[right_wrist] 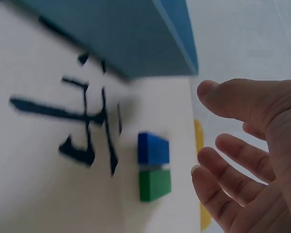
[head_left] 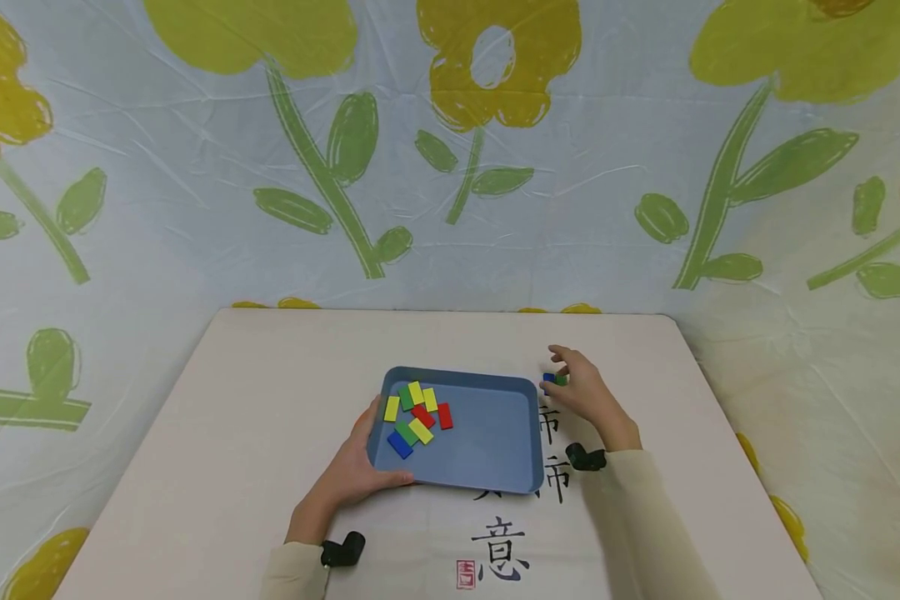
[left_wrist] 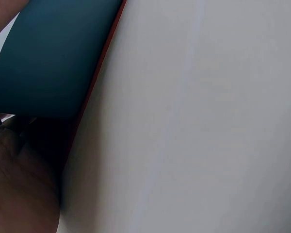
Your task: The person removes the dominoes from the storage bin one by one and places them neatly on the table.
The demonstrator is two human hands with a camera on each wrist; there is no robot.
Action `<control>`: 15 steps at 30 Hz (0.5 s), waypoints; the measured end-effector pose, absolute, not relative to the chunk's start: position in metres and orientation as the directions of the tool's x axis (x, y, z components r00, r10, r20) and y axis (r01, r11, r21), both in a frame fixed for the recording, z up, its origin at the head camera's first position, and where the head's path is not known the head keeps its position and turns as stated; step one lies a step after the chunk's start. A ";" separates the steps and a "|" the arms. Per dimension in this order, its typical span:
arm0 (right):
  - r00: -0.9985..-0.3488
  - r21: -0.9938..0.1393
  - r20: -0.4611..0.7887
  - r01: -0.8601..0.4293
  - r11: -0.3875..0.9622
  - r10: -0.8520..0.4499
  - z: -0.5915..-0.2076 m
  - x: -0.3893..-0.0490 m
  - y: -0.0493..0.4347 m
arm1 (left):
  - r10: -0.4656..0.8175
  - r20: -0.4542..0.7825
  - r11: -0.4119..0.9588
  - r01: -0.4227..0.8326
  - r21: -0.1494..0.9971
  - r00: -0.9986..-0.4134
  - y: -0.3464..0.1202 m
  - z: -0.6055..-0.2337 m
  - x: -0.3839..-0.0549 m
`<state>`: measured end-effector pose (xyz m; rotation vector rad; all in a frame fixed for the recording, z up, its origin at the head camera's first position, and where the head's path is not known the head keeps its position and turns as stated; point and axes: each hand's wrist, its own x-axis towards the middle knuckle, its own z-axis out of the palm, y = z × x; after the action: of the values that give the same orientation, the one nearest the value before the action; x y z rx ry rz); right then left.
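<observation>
A blue-grey rectangular tray sits in the middle of the head view, with several small yellow, red, green and blue blocks gathered in its left half. My left hand grips its near left corner, thumb along the near edge and fingers at the left side. In the left wrist view the tray wall rises beside the palm. Beyond the tray's right end, my right hand hovers with nothing between thumb and fingers. Close by on the table lie a blue block and a green block, side by side.
Under the tray, a white sheet with black brush characters and a red seal print lies on the pale table. A flower-print cloth hangs behind the table and along its sides.
</observation>
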<state>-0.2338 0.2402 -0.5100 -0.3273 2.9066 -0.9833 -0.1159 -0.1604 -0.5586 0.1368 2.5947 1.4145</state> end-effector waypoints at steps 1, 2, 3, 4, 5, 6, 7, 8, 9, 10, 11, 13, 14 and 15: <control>-0.973 -0.611 0.025 -0.196 0.767 -0.229 -0.508 -0.233 0.237 | 0.165 -0.121 0.543 -0.012 0.839 -0.979 -0.160 -0.558 -0.116; -0.970 -0.614 0.033 -0.210 0.761 -0.241 -0.506 -0.233 0.233 | 0.166 -0.121 0.543 -0.012 0.840 -0.979 -0.160 -0.559 -0.116; -0.967 -0.616 0.038 -0.221 0.756 -0.251 -0.504 -0.232 0.229 | 0.166 -0.122 0.543 -0.013 0.840 -0.979 -0.161 -0.559 -0.116; -0.964 -0.620 0.044 -0.234 0.749 -0.264 -0.502 -0.231 0.225 | 0.167 -0.123 0.543 -0.013 0.840 -0.978 -0.161 -0.559 -0.116; -0.962 -0.628 0.045 -0.238 0.741 -0.270 -0.500 -0.230 0.221 | 0.169 -0.123 0.543 -0.012 0.840 -0.978 -0.161 -0.559 -0.116; -0.958 -0.630 0.050 -0.249 0.735 -0.282 -0.499 -0.229 0.217 | 0.169 -0.122 0.543 -0.011 0.839 -0.978 -0.161 -0.559 -0.116; -0.955 -0.638 0.051 -0.256 0.726 -0.292 -0.496 -0.228 0.212 | 0.168 -0.122 0.544 -0.011 0.839 -0.978 -0.161 -0.559 -0.116; -0.950 -0.639 0.055 -0.270 0.720 -0.307 -0.494 -0.227 0.208 | 0.167 -0.121 0.546 -0.010 0.837 -0.978 -0.161 -0.560 -0.117; -0.947 -0.641 0.056 -0.277 0.715 -0.317 -0.493 -0.227 0.204 | 0.167 -0.120 0.549 -0.009 0.836 -0.979 -0.161 -0.560 -0.117; -0.942 -0.638 0.060 -0.290 0.713 -0.330 -0.491 -0.226 0.199 | 0.168 -0.118 0.551 -0.006 0.834 -0.979 -0.161 -0.561 -0.117; -0.938 -0.635 0.064 -0.302 0.711 -0.341 -0.490 -0.226 0.195 | 0.167 -0.116 0.552 -0.005 0.834 -0.979 -0.161 -0.561 -0.117; -0.930 -0.631 0.072 -0.322 0.706 -0.360 -0.489 -0.225 0.187 | 0.166 -0.114 0.554 -0.003 0.833 -0.979 -0.161 -0.561 -0.117; -0.927 -0.629 0.079 -0.332 0.703 -0.367 -0.489 -0.225 0.183 | 0.167 -0.113 0.553 -0.002 0.833 -0.979 -0.161 -0.561 -0.117; -0.924 -0.627 0.085 -0.341 0.700 -0.373 -0.489 -0.225 0.180 | 0.168 -0.112 0.552 -0.001 0.834 -0.979 -0.161 -0.562 -0.117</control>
<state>-0.2246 0.1796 -0.4890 -0.5994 2.8518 -1.0366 -0.1167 -0.1609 -0.5615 0.1420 2.6064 1.4011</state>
